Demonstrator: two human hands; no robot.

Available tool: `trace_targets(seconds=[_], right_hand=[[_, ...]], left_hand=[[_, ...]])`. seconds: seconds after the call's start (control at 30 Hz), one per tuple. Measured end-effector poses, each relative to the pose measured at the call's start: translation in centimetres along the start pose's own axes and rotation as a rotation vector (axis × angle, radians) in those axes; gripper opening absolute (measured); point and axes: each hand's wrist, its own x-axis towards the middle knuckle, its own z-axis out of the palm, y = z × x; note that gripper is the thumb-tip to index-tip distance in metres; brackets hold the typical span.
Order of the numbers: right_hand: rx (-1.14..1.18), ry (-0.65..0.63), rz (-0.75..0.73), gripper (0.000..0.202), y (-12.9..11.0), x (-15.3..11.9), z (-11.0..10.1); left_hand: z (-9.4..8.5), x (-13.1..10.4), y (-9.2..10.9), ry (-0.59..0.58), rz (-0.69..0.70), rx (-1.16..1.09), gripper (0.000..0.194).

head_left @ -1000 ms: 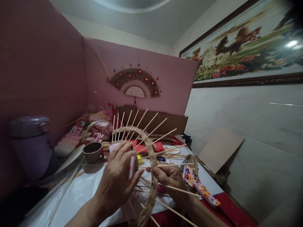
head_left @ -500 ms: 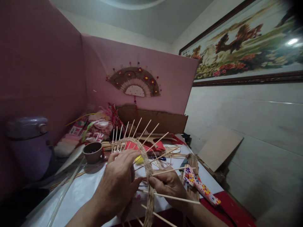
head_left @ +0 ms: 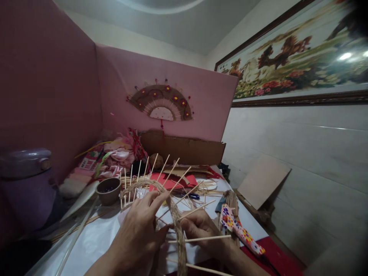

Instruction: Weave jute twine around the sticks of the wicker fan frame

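Note:
A curved band of woven twine (head_left: 177, 226) arches over the table, with several thin wooden sticks (head_left: 205, 239) passing through it and fanning outward. My left hand (head_left: 139, 226) is on the inner side of the band, its fingers curled over and closed on the weave. On the outer side, my right hand (head_left: 199, 228) pinches the band at the base of a stick, thumb pressed beside the weave. The fingertips of both hands are partly hidden by the band.
A flower-patterned glue gun (head_left: 243, 234) lies to the right. Beyond the band are red paper (head_left: 186, 181) and loose sticks. A small brown bowl (head_left: 110, 196), a cloth pile (head_left: 122, 151) and a purple flask (head_left: 24, 195) stand left. A decorated fan (head_left: 161, 97) hangs behind.
The woven band has tilted and shifted slightly left and down in view, with both hands still on it. My right hand has moved slightly lower. The whole view has shifted a little.

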Motion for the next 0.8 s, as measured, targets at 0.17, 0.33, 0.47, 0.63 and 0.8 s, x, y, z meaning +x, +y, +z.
trace_targets(seconds=[0.17,0.33,0.47,0.63,0.8], right_hand=[[0.260,0.086,0.111,0.037,0.6,0.2,0.1],[0.307,0.126,0.118,0.034,1.1,0.6,0.0],[0.267,0.207,0.164,0.031,1.2,1.1,-0.2],[0.168,0.277,0.095,0.029,1.4,1.5,-0.5],[0.115,0.294,0.047,0.031,2.1,1.6,-0.6]], left_hand=[[-0.4,0.1,-0.2,-0.012,0.013,-0.058,0.061],[-0.5,-0.1,-0.1,-0.022,0.041,-0.080,0.067],[0.2,-0.1,-0.2,0.023,0.099,-0.027,0.070],[1.4,-0.1,-0.4,0.077,0.181,0.071,0.068],[1.7,0.0,-0.5,0.105,0.285,0.163,0.072]])
